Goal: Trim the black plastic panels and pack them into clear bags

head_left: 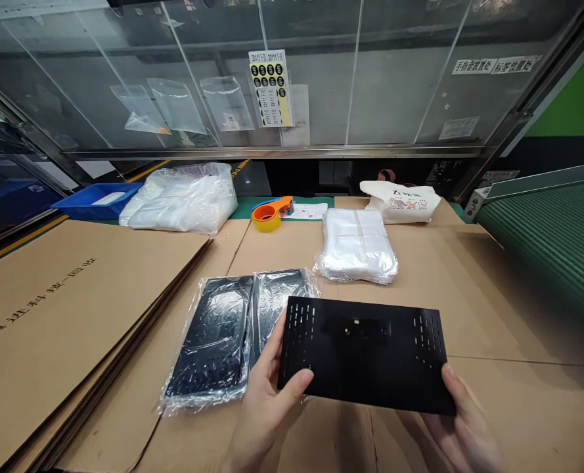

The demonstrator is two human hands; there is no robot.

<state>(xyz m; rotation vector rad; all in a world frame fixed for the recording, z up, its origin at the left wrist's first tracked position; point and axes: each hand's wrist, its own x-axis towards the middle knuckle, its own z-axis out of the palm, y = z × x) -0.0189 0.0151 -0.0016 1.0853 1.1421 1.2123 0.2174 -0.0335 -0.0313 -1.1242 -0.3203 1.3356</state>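
Note:
Between my two hands I hold a black rectangular panel (pixel 363 368) with rows of small slots near both ends and a few small holes in the middle. My left hand (pixel 272 387) grips its left end, thumb on the front face. Around the lower right corner closes my right hand (pixel 464 417), its fingers partly hidden behind the panel. Just left of it, two black panels in clear plastic bags lie side by side: one bagged panel (pixel 213 338) in full view, the other bagged panel (pixel 276 295) partly covered by my hand and the held panel.
A bundle of clear bags (pixel 355 246) lies behind the panel. An orange tape dispenser (pixel 268 215), a large plastic-wrapped pack (pixel 183 197), a blue tray (pixel 94 203) and a white pouch (pixel 403 202) line the back. Stacked cardboard (pixel 75 315) is left; a green conveyor belt (pixel 558 230) right.

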